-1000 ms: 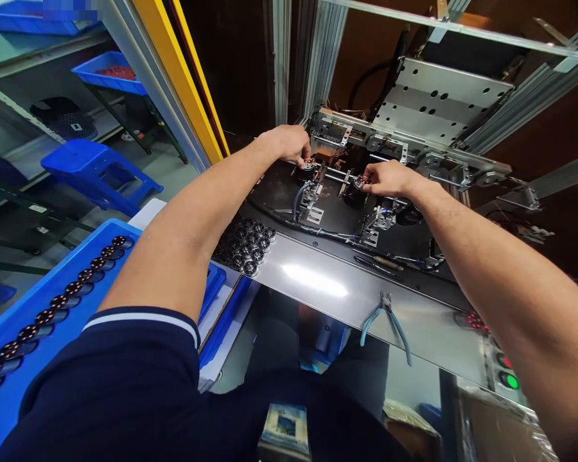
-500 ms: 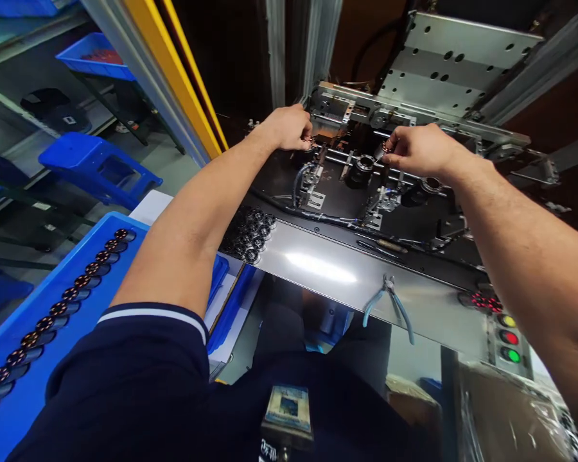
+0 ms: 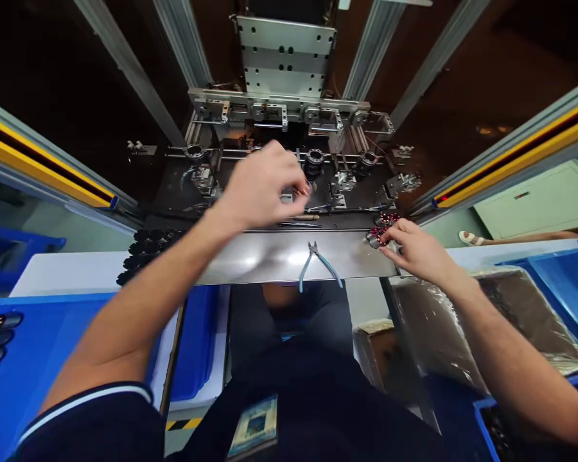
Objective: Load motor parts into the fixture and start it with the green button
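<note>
One slip could drop the coil ring your right hand pinches, while blur hides whether your left hand grips anything.

Pliers (an obstacle) near right hand

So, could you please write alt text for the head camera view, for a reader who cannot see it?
The right hand holds a small round wound part at the edge of a steel shelf, while the blurred left hand is over a black machine plate. Blue-handled pliers lie on the shelf.
</note>
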A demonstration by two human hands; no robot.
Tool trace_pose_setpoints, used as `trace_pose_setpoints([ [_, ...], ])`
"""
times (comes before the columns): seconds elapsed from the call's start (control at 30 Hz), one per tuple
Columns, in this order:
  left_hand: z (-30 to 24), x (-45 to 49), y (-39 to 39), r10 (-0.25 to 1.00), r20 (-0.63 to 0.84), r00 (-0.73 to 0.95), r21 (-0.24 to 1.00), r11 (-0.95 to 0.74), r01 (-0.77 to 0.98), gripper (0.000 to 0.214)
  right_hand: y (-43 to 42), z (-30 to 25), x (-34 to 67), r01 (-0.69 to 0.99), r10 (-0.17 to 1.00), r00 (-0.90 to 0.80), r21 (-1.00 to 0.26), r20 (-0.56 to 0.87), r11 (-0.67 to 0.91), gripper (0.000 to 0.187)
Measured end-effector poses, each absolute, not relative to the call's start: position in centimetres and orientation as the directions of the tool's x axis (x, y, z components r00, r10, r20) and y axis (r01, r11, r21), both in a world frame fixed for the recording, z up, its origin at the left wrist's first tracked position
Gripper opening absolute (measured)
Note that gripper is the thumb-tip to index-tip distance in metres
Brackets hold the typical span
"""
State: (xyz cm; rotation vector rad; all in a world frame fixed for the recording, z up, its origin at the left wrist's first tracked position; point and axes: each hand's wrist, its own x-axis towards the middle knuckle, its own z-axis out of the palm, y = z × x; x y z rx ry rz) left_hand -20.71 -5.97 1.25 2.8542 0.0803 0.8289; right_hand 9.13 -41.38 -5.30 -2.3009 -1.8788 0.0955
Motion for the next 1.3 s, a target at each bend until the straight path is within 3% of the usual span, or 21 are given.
trace_pose_setpoints([
  [0.1,-2.6,-15.5,-15.1,0.005,0.277,0.961,0.187,-0.981,-0.048,0.022,-44.4,-8.6,9.8,0.956,0.965,0.262,-0.144,0.034,-0.254,0.015],
  [0.3,-8.8,-7.6,-25.8,-0.059,0.111,0.992,0.156,-0.985,-0.076,0.025,-47.1,-12.5,11.5,0.92,0.923,0.386,-0.084,0.005,-0.384,0.037],
  [0.5,-10.9,-4.1,-28.9,0.016,0.085,0.996,0.1,-0.995,0.007,0.028,-46.2,-14.5,12.3,0.889,0.888,0.454,-0.091,0.065,-0.448,0.039],
  [0.67,-10.9,-4.1,-28.4,0.09,0.163,0.983,0.152,-0.986,0.065,0.031,-46.3,-14.1,12.2,0.879,0.861,0.477,-0.112,0.175,-0.464,0.04],
  [0.83,-10.8,-10.3,-28.0,0.255,0.294,0.921,0.291,-0.942,0.168,0.035,-48.2,-10.7,9.9,0.918,0.854,0.396,-0.178,0.338,-0.355,0.038],
  [0.93,-11.2,-17.9,-27.2,0.449,0.365,0.816,0.363,-0.875,0.319,0.034,-48.8,-8.3,6.6,0.936,0.827,0.338,-0.251,0.449,-0.246,0.034],
  [1.03,-11.4,-27.6,-25.1,0.687,0.403,0.605,0.405,-0.726,0.555,0.027,-47.3,-7.0,2.1,0.926,0.804,0.309,-0.353,0.507,-0.133,0.023],
  [1.2,-11.3,-43.1,-19.8,0.906,0.4,0.137,0.43,-0.318,0.845,0.019,-37.7,-7.9,-9.5,0.788,0.936,0.031,-0.585,0.35,0.193,0.017],
  [1.3,-11.8,-48.2,-17.1,0.942,0.333,0.046,0.414,-0.19,0.89,0.028,-29.3,-10.1,-17.8,0.731,0.96,-0.152,-0.627,0.236,0.27,0.029],
])
